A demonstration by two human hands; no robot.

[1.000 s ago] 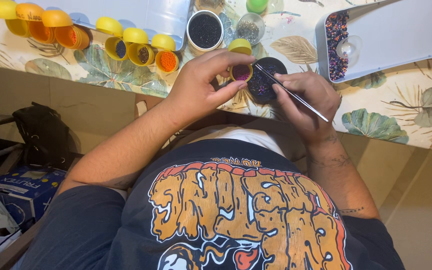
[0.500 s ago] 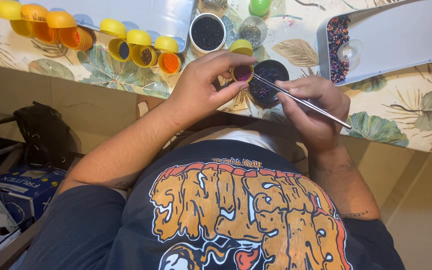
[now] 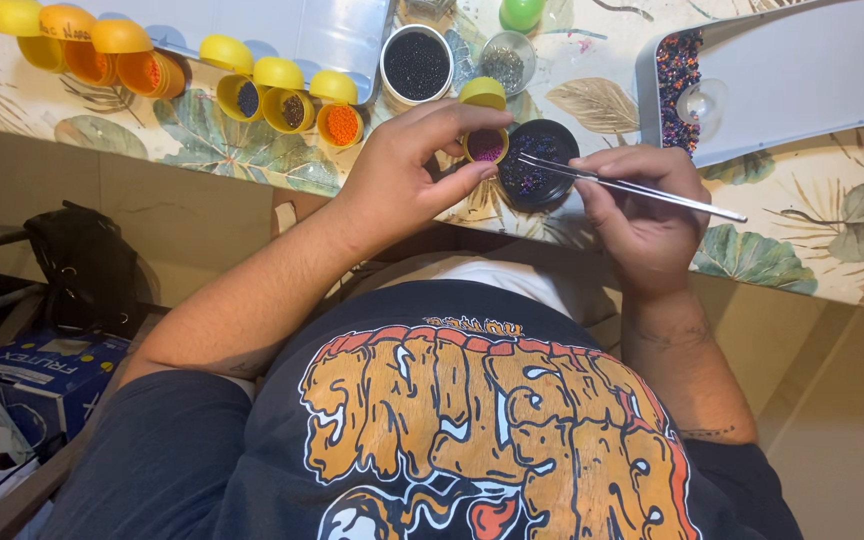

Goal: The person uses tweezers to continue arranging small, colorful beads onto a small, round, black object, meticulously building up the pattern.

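Pinching a small yellow cup of purple beads between thumb and fingertips, our left hand holds it just above the table edge. At three o'clock from it, our right hand grips thin metal tweezers, fingers closed round the shaft, tips reaching over a round black dish of dark glittering beads that sits touching the cup's right side. We cannot tell whether the tips hold a bead. Out at twelve o'clock we see a white-rimmed pot of black beads and a clear jar beside it. Round at ten o'clock sit three open yellow capsules, with orange ones further left. Over at two o'clock lies a white tray, multicoloured beads heaped along its left end.
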